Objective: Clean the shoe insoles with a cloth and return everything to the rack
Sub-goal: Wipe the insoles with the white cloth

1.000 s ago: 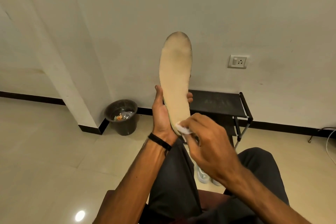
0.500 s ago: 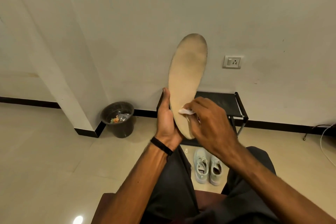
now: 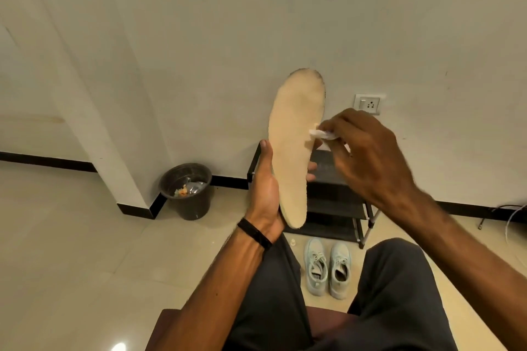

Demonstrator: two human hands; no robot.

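Item: insole (image 3: 295,148), tan, one pc. Held upright in front of the wall, long axis near vertical, toe end up, heel end down; the toe rim shows dark grime.

L hand (image 3: 263,194): grips the insole at its lower half, thumb up along the left edge, fingertips curled round the right edge. Black wristband on that wrist.

R hand (image 3: 368,157): just right of the insole, level w/ its middle. Fingers pinched together on a small white cloth (image 3: 322,134); the cloth's tip touches the insole's right edge, approx mid-length. R hand is the working one, nearer the soiled top; judged next stroke runs up the long axis toward the toe.

Shoe rack (image 3: 339,205): black, low, behind and below the insole, against the wall; partly hidden by both hands.

Sneakers (image 3: 328,268): pale pair on the tile floor, below the insole, in front of the rack, between the person's knees. Second insole: can't tell where.

Bin (image 3: 186,191): dark, w/ rubbish, left of the insole by the wall corner. Wall socket (image 3: 368,103): right of the insole's upper part.

Task est.: wiping in hand, return to the rack not yet done.
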